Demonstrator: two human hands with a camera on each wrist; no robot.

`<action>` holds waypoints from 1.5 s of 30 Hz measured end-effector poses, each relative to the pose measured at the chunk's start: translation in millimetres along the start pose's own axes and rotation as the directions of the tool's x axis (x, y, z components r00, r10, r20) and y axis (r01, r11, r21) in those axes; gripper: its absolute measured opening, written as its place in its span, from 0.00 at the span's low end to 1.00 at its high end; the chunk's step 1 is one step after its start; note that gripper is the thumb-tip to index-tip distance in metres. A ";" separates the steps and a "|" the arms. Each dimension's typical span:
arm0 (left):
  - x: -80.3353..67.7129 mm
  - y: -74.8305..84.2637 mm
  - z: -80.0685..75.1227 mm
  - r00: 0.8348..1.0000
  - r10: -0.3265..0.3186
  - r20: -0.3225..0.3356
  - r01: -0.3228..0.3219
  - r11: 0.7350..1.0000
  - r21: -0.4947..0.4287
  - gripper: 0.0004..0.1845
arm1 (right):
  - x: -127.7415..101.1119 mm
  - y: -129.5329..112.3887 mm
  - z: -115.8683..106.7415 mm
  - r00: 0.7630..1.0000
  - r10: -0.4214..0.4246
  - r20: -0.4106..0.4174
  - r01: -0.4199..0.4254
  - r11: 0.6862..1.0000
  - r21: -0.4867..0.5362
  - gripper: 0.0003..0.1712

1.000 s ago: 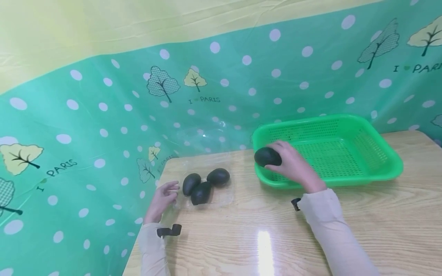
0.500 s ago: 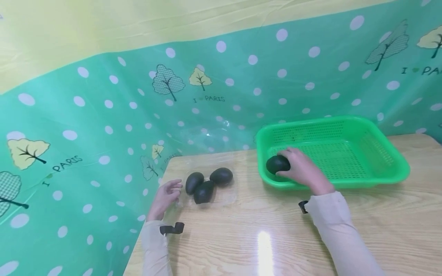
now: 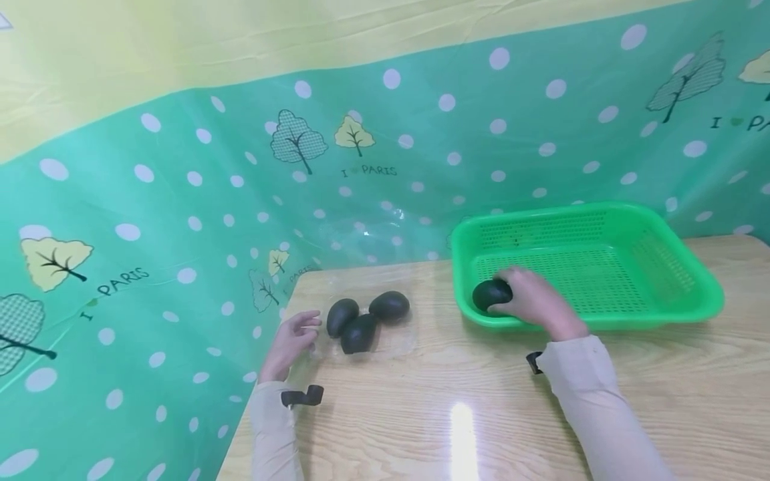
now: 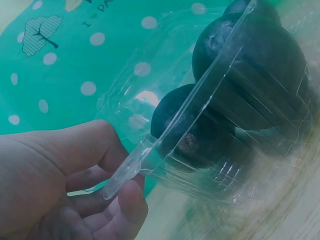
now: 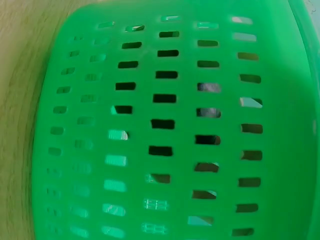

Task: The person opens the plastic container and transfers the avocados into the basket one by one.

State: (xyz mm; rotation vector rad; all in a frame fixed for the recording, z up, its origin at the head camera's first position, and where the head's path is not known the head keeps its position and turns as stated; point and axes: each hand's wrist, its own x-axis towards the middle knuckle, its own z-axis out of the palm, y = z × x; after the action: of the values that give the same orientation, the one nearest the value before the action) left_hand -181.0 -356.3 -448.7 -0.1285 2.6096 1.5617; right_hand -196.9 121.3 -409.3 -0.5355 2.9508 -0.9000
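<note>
Right hand (image 3: 535,302) grasping a dark fruit (image 3: 491,294) inside the green basket (image 3: 702,294), at the basket's near left corner; whether the fruit touches the basket floor cannot be told. The basket stands along the far edge of the worktop (image 3: 409,414), toward its far right corner. In the right wrist view the slotted basket wall fills most of the field and screens hand and fruit; only dark and pale patches show through the slots.

Left hand (image 4: 75,185) pinching the projecting rim of a clear container (image 4: 225,192) between thumb and fingers. The container lies near the far left corner of the worktop and bears three other dark fruits (image 3: 359,334), grouped close together. Its transparent wall crosses in front of the fruits in the left wrist view, partly veiling them with ridges and glare.

Behind the far and left edges hangs a green dotted cloth (image 3: 421,160) printed with trees. A black bracket (image 3: 303,396) projects at the left sleeve (image 3: 273,427), another at the right sleeve (image 3: 601,401).
</note>
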 end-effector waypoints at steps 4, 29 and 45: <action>2.5 -2.0 -0.7 1.000 -0.015 0.014 0.016 1.000 -0.016 0.30 | -1.1 0.5 0.4 1.000 0.016 0.013 -0.016 1.000 0.002 0.37; 0.2 -1.7 1.8 1.000 0.011 0.000 -0.011 1.000 -0.026 0.29 | 2.2 2.1 1.0 0.986 0.090 0.139 -0.092 0.996 0.007 0.37; -0.7 -0.3 1.3 1.000 0.018 0.002 -0.018 1.000 -0.016 0.29 | 0.9 -2.9 -6.0 0.980 0.081 0.183 -0.081 0.997 -0.006 0.38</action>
State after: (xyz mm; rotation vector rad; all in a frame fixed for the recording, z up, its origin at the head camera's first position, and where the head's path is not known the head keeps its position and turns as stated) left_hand -180.2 -355.2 -449.5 -0.1051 2.6042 1.5874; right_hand -197.6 122.1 -402.7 -0.4667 2.7841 -0.7989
